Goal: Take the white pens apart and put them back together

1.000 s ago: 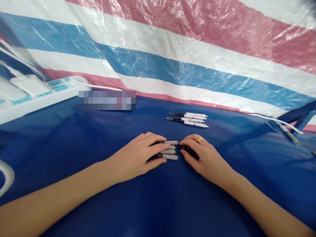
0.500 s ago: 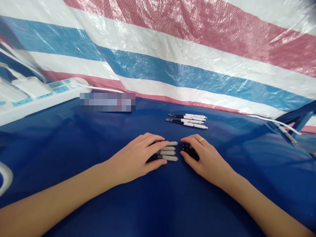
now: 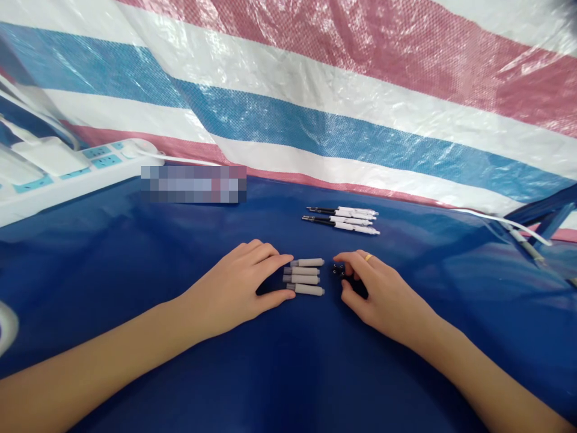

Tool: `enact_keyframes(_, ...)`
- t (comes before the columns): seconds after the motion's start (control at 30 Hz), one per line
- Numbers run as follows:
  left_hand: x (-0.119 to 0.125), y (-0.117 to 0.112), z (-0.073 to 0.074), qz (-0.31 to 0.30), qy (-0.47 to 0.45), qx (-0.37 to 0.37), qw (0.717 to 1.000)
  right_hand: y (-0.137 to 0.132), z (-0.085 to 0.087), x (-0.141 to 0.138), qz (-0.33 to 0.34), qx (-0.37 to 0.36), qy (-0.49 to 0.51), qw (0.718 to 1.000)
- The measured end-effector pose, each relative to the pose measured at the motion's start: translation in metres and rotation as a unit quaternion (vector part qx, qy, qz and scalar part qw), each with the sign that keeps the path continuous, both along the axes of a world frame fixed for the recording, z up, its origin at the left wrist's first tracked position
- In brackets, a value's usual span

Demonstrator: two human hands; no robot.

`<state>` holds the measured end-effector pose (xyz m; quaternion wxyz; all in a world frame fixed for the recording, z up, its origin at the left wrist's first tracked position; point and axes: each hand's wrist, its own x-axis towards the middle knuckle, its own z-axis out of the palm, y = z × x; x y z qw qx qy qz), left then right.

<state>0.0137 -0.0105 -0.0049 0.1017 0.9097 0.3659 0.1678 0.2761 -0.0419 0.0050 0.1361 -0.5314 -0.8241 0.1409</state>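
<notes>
Several short pale-grey cylinders with darker grey left ends (image 3: pixel 309 279) lie side by side on the blue table. At their left ends is my left hand (image 3: pixel 243 279), thumb and fingers spread apart with nothing held; the fingertips are at or just touching the outer cylinders. A cluster of small black pieces with shiny tips (image 3: pixel 338 270) sits just right of the cylinders. My right hand (image 3: pixel 378 285), wearing a yellow ring, curves beside these black pieces, its thumb and forefinger apart. Its palm side and remaining fingers are partly hidden.
Farther back lie several white pen barrels with black front parts (image 3: pixel 342 220). A white power strip (image 3: pixel 112 157) with plugs and cables stands at the left. A pixelated patch (image 3: pixel 193 184) covers something near it. Striped plastic sheeting (image 3: pixel 288 129) hangs behind the blue table (image 3: pixel 288 373).
My left hand has drawn back leftward, uncovering the cylinders' dark ends. My right hand has shifted slightly right, showing more of the small black pieces. The camera view has moved slightly.
</notes>
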Motion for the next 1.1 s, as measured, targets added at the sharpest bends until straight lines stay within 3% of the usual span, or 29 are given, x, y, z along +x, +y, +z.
enact_keyframes(0.73, 0.012, -0.003, -0.002, 0.018, -0.007, 0.0, 1.0, 0.001, -0.007, -0.001, 0.039, 0.026, 0.033, 0.998)
enact_keyframes(1.1, 0.0, -0.003, 0.007, 0.025, 0.014, -0.027, 0.999, -0.001, -0.004, -0.002, -0.01, 0.009, 0.011, 1.0)
